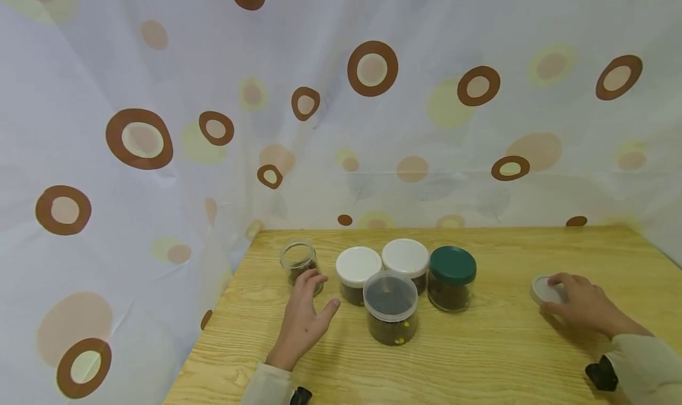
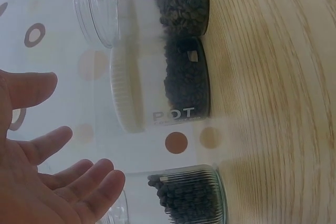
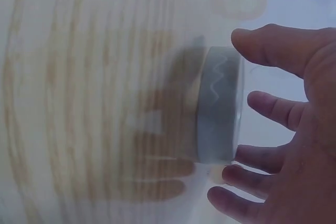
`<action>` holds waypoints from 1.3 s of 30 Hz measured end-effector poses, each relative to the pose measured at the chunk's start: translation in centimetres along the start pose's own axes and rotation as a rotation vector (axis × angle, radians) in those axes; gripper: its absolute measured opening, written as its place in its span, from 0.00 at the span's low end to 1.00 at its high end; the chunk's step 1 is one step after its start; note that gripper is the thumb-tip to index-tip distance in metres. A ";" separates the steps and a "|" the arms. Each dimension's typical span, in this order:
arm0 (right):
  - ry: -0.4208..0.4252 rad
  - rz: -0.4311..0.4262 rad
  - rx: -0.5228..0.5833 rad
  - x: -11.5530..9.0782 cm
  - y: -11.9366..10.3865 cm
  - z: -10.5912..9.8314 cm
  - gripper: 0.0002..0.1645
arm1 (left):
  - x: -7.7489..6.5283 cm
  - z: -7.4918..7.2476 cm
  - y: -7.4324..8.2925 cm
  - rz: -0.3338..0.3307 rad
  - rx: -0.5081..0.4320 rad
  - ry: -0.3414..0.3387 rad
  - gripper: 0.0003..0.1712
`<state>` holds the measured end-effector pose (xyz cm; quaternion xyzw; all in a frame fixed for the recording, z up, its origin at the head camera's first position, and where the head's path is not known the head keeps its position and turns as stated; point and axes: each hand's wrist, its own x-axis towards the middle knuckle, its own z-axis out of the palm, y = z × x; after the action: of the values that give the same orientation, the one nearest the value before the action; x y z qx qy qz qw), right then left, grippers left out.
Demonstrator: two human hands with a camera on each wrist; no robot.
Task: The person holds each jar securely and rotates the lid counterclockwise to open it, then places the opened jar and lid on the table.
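My left hand (image 1: 305, 325) hovers with spread fingers beside an open glass jar (image 1: 297, 257) holding dark beans, partly hidden behind the fingertips. Nothing lies in its palm in the left wrist view. At the right, my right hand (image 1: 583, 303) reaches over a round grey lid (image 1: 542, 291) low at the tabletop. In the right wrist view the thumb and fingers (image 3: 273, 109) spread around the lid (image 3: 220, 106), loosely extended; whether a fingertip touches its rim is hard to tell.
Between the hands stand two white-lidded jars (image 1: 358, 266) (image 1: 406, 257), a green-lidded jar (image 1: 452, 269) and, nearer me, a clear-topped jar (image 1: 391, 310) with dark contents. The wooden table (image 1: 479, 363) meets a patterned curtain (image 1: 330, 127) behind and at the left.
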<state>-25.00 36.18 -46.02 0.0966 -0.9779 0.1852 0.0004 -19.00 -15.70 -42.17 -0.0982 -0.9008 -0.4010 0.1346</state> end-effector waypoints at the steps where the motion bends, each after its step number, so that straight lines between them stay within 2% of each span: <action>1: 0.001 0.001 0.003 0.0 -0.1 -0.2 0.36 | 0.0 0.0 0.0 0.003 -0.001 -0.003 0.27; 11: 0.036 -0.029 0.030 -0.5 -2.1 -2.0 0.38 | -0.1 0.4 0.7 0.003 -0.019 -0.032 0.28; 14: 0.057 -0.046 0.065 -1.0 -3.5 -2.7 0.37 | -0.1 0.4 1.1 0.013 -0.004 -0.037 0.29; 18: 0.096 -0.076 0.121 -1.9 -5.7 -3.8 0.37 | -0.3 0.5 1.8 0.058 0.026 -0.044 0.30; 22: 0.203 -0.121 0.156 -2.9 -8.3 -4.6 0.33 | -0.5 0.5 2.6 0.105 0.051 -0.049 0.30; 25: 0.324 -0.184 0.213 -3.8 -10.2 -4.5 0.27 | -0.7 0.6 3.1 0.118 0.051 -0.056 0.29; 28: 0.381 -0.240 0.283 -4.8 -12.1 -4.2 0.24 | -0.7 0.9 3.6 0.131 0.051 -0.058 0.30; 34: 0.404 -0.343 0.372 -5.7 -15.4 -3.3 0.24 | -0.2 1.7 4.5 0.162 0.077 -0.067 0.30; 39: 0.398 -0.390 0.373 -5.9 -16.6 -2.2 0.25 | 0.5 2.7 5.3 0.185 0.090 -0.115 0.31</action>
<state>-16.17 22.90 -38.17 0.2422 -0.8710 0.3729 0.2088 -18.40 -10.20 -40.05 -0.1977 -0.9112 -0.3399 0.1233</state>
